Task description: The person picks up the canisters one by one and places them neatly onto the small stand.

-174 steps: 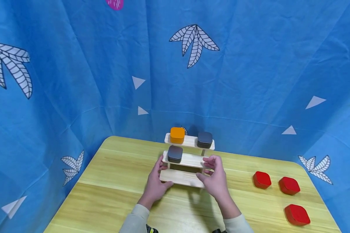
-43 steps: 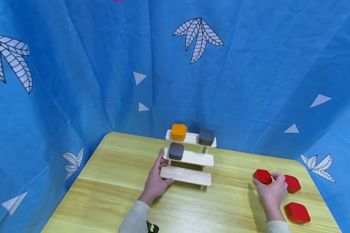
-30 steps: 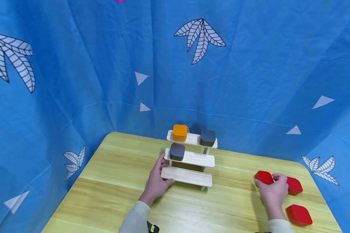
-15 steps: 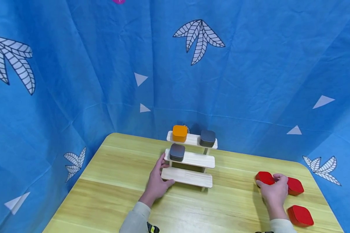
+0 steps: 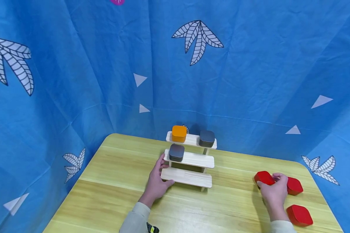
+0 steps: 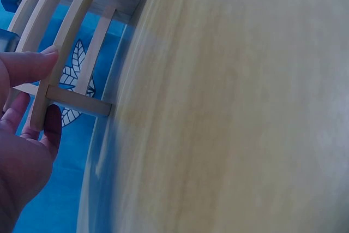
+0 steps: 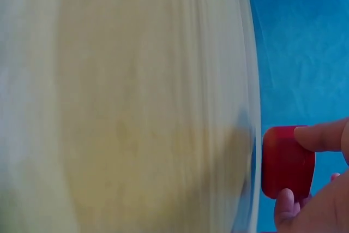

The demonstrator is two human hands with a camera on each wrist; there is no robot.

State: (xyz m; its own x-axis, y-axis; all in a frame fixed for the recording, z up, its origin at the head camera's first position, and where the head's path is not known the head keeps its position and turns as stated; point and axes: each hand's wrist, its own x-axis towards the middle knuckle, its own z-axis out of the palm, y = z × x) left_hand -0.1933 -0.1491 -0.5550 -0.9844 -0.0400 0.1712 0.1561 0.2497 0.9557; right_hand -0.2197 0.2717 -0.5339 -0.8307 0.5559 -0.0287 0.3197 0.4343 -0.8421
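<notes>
A three-tier wooden display stand [image 5: 189, 177] stands near the back of the table. My left hand [image 5: 156, 186] grips its left end, the thumb at the bottom tier; the left wrist view shows the thumb on one side of the tier [image 6: 76, 23] and fingers on the other. At the right, my right hand [image 5: 274, 192] pinches a red rounded-square box [image 5: 263, 178] between thumb and fingers. In the right wrist view this box [image 7: 286, 162] appears to rest on the table. Its right side is partly hidden by the hand.
An orange box [image 5: 179, 134] and a black box [image 5: 206, 138] sit on the top tier, another black box [image 5: 176, 152] on the middle tier's left. Two more red boxes lie right of my right hand, one behind [image 5: 294, 186], one nearer [image 5: 299, 215]. A blue curtain [image 5: 250, 81] hangs behind the table.
My right hand has left the stand's right side, moved right and taken hold of the leftmost red box. Over the last second it stays there. My left hand keeps its place on the stand.
</notes>
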